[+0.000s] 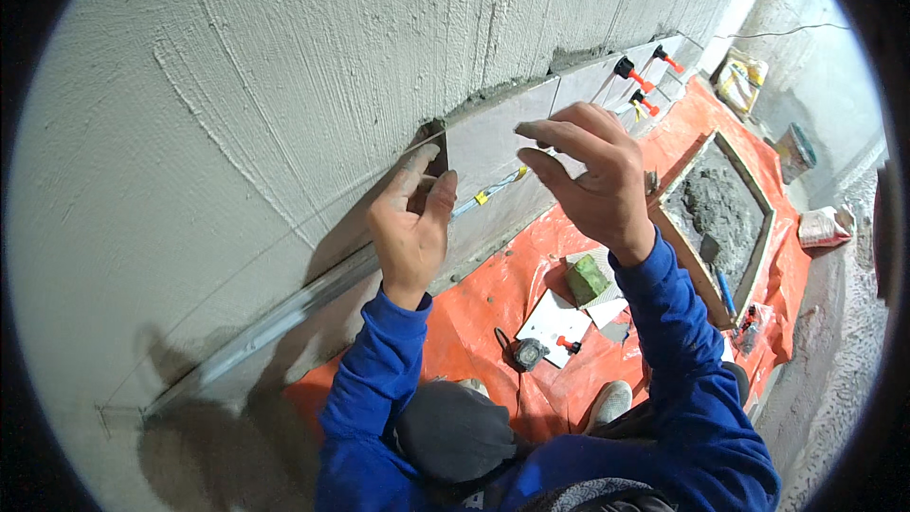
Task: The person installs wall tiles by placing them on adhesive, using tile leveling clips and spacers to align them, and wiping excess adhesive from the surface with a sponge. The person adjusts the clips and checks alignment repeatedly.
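Note:
My left hand (412, 228) is raised at the left end of a row of tiles on the wall. Its fingertips reach the edge of a pale grey tile (500, 137), beside a thin string stretched along the wall. Thumb and fingers are apart; whether they touch the string or the tile I cannot tell. My right hand (599, 175) hovers in front of the same tile, fingers bent, a gap between thumb and forefinger, with nothing visible in it. Under the tile runs a blue-and-white strip (467, 206) with yellow bits.
Red-and-black tile levelling clamps (633, 74) stick out farther along the row. A metal profile (275, 322) lines the wall. On the orange sheet (464, 322) lie a tape measure (529, 353), a green sponge (586, 280) and a mortar tray (682, 275). Beyond stands a bucket (794, 152).

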`<state>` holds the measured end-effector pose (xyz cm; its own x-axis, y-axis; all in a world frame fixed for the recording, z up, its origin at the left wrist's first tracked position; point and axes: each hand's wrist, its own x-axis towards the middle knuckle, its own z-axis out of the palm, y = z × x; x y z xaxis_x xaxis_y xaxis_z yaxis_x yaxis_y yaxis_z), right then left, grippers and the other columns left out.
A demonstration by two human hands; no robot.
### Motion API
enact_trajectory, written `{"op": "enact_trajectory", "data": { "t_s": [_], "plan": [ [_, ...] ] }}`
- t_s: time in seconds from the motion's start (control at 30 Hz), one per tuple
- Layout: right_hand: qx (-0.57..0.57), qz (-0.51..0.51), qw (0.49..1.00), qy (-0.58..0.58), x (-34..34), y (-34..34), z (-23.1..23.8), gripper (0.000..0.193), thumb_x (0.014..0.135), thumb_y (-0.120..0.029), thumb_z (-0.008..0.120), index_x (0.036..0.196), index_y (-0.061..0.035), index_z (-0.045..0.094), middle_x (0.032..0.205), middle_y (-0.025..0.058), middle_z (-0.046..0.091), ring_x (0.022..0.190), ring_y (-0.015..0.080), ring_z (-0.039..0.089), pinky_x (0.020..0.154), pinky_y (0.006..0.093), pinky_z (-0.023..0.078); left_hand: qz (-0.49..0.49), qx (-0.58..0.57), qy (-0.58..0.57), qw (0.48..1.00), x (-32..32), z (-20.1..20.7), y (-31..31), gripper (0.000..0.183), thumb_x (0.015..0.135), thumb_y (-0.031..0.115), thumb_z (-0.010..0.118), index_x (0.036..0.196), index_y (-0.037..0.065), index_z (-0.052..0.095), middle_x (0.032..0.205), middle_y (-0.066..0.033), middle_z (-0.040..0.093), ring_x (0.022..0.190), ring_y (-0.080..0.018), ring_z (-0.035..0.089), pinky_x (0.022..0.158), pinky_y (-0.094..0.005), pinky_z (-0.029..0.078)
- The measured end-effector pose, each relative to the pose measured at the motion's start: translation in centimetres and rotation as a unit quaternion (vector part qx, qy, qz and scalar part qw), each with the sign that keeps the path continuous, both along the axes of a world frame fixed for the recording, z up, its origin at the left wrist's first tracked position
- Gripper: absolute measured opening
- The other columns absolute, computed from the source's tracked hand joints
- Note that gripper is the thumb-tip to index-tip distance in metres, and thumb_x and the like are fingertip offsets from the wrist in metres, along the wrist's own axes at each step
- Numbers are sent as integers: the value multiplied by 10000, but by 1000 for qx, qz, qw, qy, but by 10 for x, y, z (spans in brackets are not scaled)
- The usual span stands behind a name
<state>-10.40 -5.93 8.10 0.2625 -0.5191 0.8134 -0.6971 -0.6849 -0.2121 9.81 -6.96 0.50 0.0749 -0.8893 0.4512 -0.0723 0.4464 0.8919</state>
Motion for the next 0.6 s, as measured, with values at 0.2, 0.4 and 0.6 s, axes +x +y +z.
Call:
{"op": "enact_trajectory", "data": {
  "t_s": [0.2,0.4,0.6],
  "plan": [
    [-3,-25,993,117,28,-12,17,294,713,-130,761,999,-145,697,829,17,551,787,215,565,719,342,426,-29,-57,80,995,-5,-8,-6,318,910,107,685,1185,-48,644,721,-30,622,612,-61,511,547,-241,419],
    [5,-48,986,162,32,-10,17,286,707,-130,762,984,-141,689,822,3,530,773,200,554,707,334,414,-45,-35,10,998,0,-6,0,286,910,78,689,1166,-38,636,793,-47,641,685,-82,557,611,-248,447],
    [2,-19,984,180,21,10,10,180,713,-166,773,806,-123,625,730,4,494,678,185,516,674,333,391,20,-152,-1,988,7,-2,12,148,881,19,692,1010,-54,701,848,-107,684,728,-120,626,665,-253,499]
  ]
}}
